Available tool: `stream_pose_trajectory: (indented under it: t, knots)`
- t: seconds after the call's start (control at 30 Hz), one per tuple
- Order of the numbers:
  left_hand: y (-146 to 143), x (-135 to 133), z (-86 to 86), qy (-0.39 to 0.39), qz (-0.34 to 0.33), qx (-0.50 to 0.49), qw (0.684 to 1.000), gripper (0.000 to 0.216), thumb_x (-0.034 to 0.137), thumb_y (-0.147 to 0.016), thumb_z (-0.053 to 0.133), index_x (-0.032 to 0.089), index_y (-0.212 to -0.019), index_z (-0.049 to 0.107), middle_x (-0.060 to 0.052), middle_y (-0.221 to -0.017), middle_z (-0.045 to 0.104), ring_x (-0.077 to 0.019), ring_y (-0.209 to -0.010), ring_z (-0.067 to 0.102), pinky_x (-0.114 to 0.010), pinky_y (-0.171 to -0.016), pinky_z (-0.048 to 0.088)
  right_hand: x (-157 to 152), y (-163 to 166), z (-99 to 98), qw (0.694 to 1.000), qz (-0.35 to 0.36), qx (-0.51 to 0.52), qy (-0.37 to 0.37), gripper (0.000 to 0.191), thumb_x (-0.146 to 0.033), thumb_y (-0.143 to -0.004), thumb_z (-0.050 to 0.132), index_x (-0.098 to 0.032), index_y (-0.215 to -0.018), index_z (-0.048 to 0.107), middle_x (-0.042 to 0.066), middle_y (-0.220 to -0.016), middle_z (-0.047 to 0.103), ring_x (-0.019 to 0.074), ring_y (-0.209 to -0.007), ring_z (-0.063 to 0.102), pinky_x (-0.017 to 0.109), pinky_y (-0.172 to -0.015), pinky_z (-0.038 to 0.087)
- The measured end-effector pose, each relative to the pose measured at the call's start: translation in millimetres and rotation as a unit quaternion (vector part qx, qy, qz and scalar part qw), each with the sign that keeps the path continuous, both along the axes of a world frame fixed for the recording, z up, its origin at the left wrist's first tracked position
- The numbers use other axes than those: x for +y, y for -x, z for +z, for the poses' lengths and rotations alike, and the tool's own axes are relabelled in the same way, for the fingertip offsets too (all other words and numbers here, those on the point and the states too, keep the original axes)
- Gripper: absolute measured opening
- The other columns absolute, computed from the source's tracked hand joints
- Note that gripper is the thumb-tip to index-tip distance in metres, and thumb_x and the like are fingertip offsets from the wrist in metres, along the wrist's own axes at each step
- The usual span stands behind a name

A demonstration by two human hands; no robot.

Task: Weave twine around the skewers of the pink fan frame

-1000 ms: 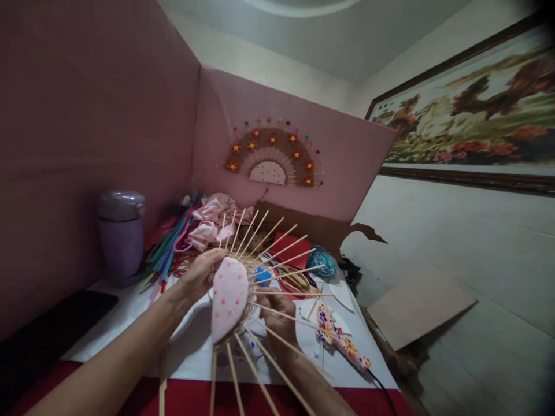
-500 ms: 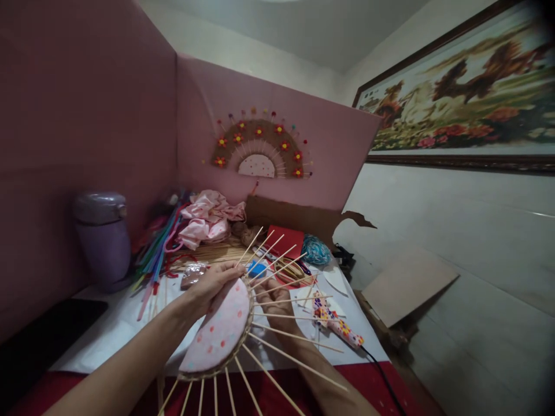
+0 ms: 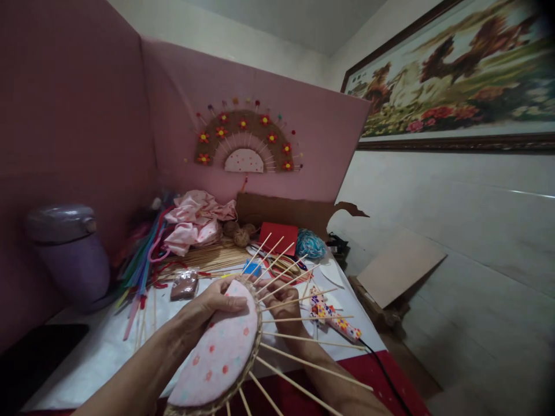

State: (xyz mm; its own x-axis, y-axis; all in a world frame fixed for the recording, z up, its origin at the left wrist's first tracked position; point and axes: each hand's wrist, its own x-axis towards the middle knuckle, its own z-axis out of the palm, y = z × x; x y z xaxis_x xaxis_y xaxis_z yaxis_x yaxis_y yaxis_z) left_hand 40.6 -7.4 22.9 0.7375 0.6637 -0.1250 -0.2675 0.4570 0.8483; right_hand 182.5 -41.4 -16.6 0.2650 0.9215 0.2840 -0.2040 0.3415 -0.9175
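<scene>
A purple container (image 3: 69,254) is standing at the desk's left, with coloured straws (image 3: 141,254), pink cloth (image 3: 195,219) and blue yarn (image 3: 310,244) lying behind the hands. White paper is covering the desk (image 3: 108,352), pink boards walling it in. The left hand (image 3: 208,303) is closing its fingers on the half-round fan piece (image 3: 217,358); the right hand (image 3: 284,303) is sitting behind the sticks, its grip hard to make out.

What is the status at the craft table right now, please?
Left hand grips the pink half-disc fan. Right hand sits behind its skewers, grip unclear. Glue gun lies just beyond.
</scene>
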Motion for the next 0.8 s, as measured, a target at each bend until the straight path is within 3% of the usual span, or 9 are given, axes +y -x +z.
stream_pose_trajectory:
  t: [0.1,0.2,0.5,0.8]
  knots:
    - [1,-2,-0.9,0.021,-0.006,0.001,1.0,0.048,0.009,-0.053,0.072,0.019,-0.099,0.06,-0.005,-0.076,0.068,-0.0189,-0.063,0.064,-0.028,-0.061,0.05,2,-2,-1.9,1.0,-0.012,0.0,0.006,0.009,-0.026,-0.063,0.07,-0.02,-0.07,0.068,0.0,-0.058,0.065,0.0132,-0.048,0.053,0.026,-0.051,0.042]
    - [2,0,-4.8,0.017,-0.014,-0.009,1.0,0.043,0.012,-0.058,0.071,0.019,-0.099,0.06,-0.006,-0.082,0.068,-0.0197,-0.069,0.065,-0.029,-0.065,0.05,5,-2,-7.5,1.0,-0.002,-0.001,0.004,0.01,-0.027,-0.064,0.069,-0.02,-0.072,0.068,0.002,-0.065,0.067,0.0155,-0.055,0.057,0.028,-0.056,0.045]
    - [6,13,-4.7,-0.033,0.024,0.005,0.999,0.032,0.011,-0.059,0.07,0.016,-0.089,0.06,-0.003,-0.069,0.065,-0.0159,-0.059,0.062,-0.025,-0.057,0.051,1,-3,-11.9,0.998,0.027,-0.055,-0.036,0.01,-0.023,-0.07,0.064,-0.023,-0.078,0.07,0.003,-0.079,0.068,0.0211,-0.08,0.06,0.032,-0.075,0.045]
    - [17,23,-12.6,-0.084,0.061,0.012,0.994,0.023,0.009,-0.061,0.068,0.016,-0.079,0.056,0.001,-0.064,0.06,-0.0098,-0.049,0.057,-0.019,-0.047,0.046,8,-2,-19.3,0.995,0.021,-0.084,-0.043,0.008,-0.022,-0.071,0.063,-0.021,-0.073,0.07,0.003,-0.079,0.068,0.0191,-0.079,0.06,0.032,-0.077,0.044]
